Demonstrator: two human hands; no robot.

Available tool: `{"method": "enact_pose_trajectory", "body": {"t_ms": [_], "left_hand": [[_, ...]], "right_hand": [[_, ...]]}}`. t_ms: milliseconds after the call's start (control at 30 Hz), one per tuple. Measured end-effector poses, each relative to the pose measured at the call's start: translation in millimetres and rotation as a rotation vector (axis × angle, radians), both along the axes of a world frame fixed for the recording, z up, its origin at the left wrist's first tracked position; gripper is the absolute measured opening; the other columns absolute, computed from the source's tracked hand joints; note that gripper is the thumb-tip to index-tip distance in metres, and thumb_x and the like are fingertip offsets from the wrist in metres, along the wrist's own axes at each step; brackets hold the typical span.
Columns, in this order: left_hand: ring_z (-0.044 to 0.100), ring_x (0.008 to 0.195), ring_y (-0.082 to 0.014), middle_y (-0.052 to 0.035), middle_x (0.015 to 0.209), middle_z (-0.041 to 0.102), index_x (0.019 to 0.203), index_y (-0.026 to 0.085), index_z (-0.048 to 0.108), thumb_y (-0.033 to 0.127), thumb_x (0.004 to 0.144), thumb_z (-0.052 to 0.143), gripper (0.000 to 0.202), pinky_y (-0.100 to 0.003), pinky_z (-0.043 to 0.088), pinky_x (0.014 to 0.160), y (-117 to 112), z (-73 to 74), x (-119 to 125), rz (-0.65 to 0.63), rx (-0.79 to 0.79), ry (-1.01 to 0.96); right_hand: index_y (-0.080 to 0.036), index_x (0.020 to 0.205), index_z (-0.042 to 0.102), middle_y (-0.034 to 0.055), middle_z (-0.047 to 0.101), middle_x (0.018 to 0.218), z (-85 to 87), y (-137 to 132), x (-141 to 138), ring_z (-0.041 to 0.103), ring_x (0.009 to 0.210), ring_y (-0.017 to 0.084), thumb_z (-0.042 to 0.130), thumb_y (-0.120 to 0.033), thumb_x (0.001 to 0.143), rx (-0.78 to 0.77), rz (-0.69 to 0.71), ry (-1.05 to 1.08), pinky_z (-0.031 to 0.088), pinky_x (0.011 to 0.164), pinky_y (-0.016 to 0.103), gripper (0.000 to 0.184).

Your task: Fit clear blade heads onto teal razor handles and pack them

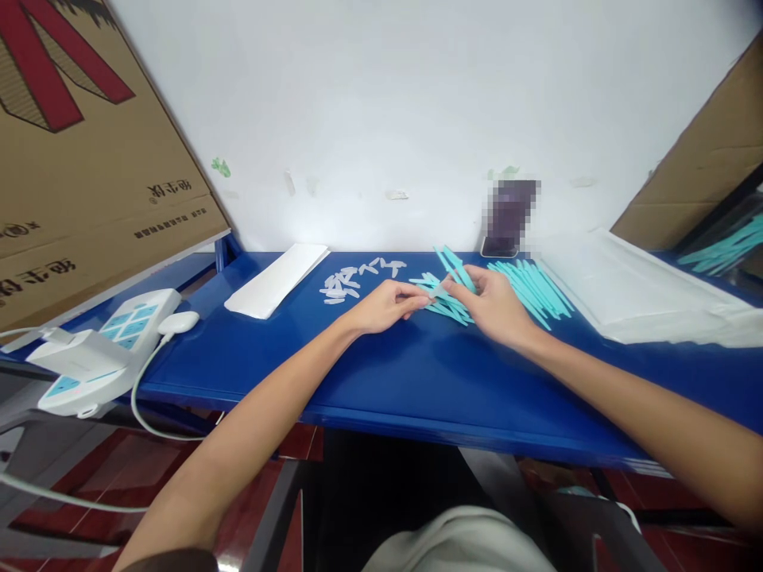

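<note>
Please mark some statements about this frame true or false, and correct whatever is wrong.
1. The right hand holds teal sticks. True.
2. The small translucent pieces lie to the right of the right hand. False: they lie on the left, between the folded white sheet and the hands.
3. The phone lies flat. False: it stands upright, near the white wall.
4. A power strip is at the left end of the tabletop. True.
5. The tabletop is red. False: it is blue.
</note>
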State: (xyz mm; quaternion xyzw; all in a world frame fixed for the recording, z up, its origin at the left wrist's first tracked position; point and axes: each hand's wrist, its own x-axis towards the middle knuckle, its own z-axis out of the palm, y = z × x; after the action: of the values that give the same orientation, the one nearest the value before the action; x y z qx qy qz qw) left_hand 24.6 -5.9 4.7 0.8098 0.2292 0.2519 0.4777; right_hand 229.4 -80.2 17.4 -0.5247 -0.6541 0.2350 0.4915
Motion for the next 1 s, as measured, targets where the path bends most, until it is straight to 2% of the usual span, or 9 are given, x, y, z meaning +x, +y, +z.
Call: {"method": "enact_pose_trajectory", "body": {"t_ms": [100,200,367,467,600,733,833,900,1000], "left_hand": [[0.049,0.066,-0.0113,0.0004,0.072,0.057,0.103,0.011,0.072,0.052,0.093,0.062,0.043,-0.028,0.043,0.068,5.6,-3.1,-0.2,0.067,-0.004,-0.049],[0.056,0.07,-0.0123,-0.0017,0.079,0.061,0.103,0.011,0.069,0.051,0.088,0.068,0.042,-0.028,0.046,0.071,9.2,-4.5,1.0,0.131,-0.075,-0.13],[0.067,0.085,-0.0158,-0.0063,0.09,0.07,0.094,0.013,0.066,0.039,0.079,0.081,0.033,-0.031,0.05,0.083,7.1,-2.1,2.9,0.132,-0.152,-0.188],[0.07,0.083,-0.0156,-0.0067,0.088,0.072,0.089,0.013,0.064,0.031,0.073,0.085,0.031,-0.035,0.052,0.088,4.6,-2.5,4.5,0.104,-0.213,-0.208],[0.073,0.082,-0.0166,-0.0057,0.088,0.074,0.092,0.014,0.064,0.025,0.067,0.089,0.037,-0.038,0.054,0.091,3.8,-5.0,6.7,0.121,-0.266,-0.277],[0.073,0.08,-0.0179,-0.0064,0.085,0.075,0.1,0.012,0.07,0.028,0.066,0.091,0.044,-0.038,0.055,0.089,3.0,-3.0,7.4,0.151,-0.241,-0.307],[0.072,0.074,-0.0175,-0.0052,0.078,0.074,0.092,0.011,0.072,0.033,0.065,0.091,0.04,-0.039,0.056,0.085,1.4,-0.6,7.4,0.156,-0.235,-0.337],[0.07,0.072,-0.017,-0.005,0.077,0.073,0.088,0.012,0.073,0.036,0.065,0.091,0.038,-0.038,0.056,0.082,0.6,-0.8,7.3,0.156,-0.226,-0.328],[0.068,0.075,-0.0168,-0.0066,0.083,0.075,0.092,0.013,0.075,0.041,0.071,0.087,0.037,-0.035,0.054,0.077,0.6,-4.0,7.4,0.151,-0.172,-0.26]], "right_hand": [[-0.018,0.084,0.063,-0.003,0.054,0.062,0.9,0.7,0.2,0.043,0.055,0.012,0.065,-0.045,0.085,-0.027,-0.02,0.018,0.033,0.054,0.028,0.028],[-0.019,0.083,0.061,-0.0044,0.051,0.057,2.3,-0.3,-1.5,0.04,0.051,0.011,0.063,-0.043,0.086,-0.022,-0.015,0.011,0.031,0.051,0.028,0.025],[-0.02,0.084,0.06,-0.0005,0.065,0.064,3.4,-1.0,-2.5,0.041,0.048,0.011,0.065,-0.04,0.084,-0.047,-0.022,0.039,0.032,0.049,0.029,0.021],[-0.02,0.085,0.058,0.0025,0.072,0.073,2.7,0.0,-1.9,0.043,0.049,0.011,0.067,-0.041,0.083,-0.073,-0.003,0.098,0.035,0.051,0.029,0.023],[-0.02,0.087,0.063,0.003,0.072,0.077,-1.0,1.5,-1.1,0.045,0.052,0.012,0.069,-0.048,0.082,-0.076,0.054,0.11,0.034,0.051,0.029,0.029],[-0.019,0.086,0.067,0.0001,0.063,0.069,-5.6,3.0,0.6,0.046,0.055,0.012,0.072,-0.055,0.081,-0.069,0.05,0.063,0.033,0.053,0.029,0.037],[-0.019,0.082,0.068,-0.0018,0.059,0.063,-6.8,3.0,1.1,0.045,0.054,0.012,0.072,-0.057,0.081,-0.124,0.098,0.026,0.034,0.054,0.029,0.038],[-0.018,0.08,0.07,-0.0006,0.063,0.067,-6.6,2.2,0.3,0.049,0.058,0.013,0.071,-0.056,0.082,-0.139,0.146,-0.018,0.037,0.058,0.029,0.038],[-0.018,0.082,0.075,0.0023,0.072,0.078,-6.1,0.8,-2.2,0.058,0.07,0.017,0.07,-0.054,0.082,-0.126,0.196,-0.053,0.043,0.068,0.031,0.036]]}}
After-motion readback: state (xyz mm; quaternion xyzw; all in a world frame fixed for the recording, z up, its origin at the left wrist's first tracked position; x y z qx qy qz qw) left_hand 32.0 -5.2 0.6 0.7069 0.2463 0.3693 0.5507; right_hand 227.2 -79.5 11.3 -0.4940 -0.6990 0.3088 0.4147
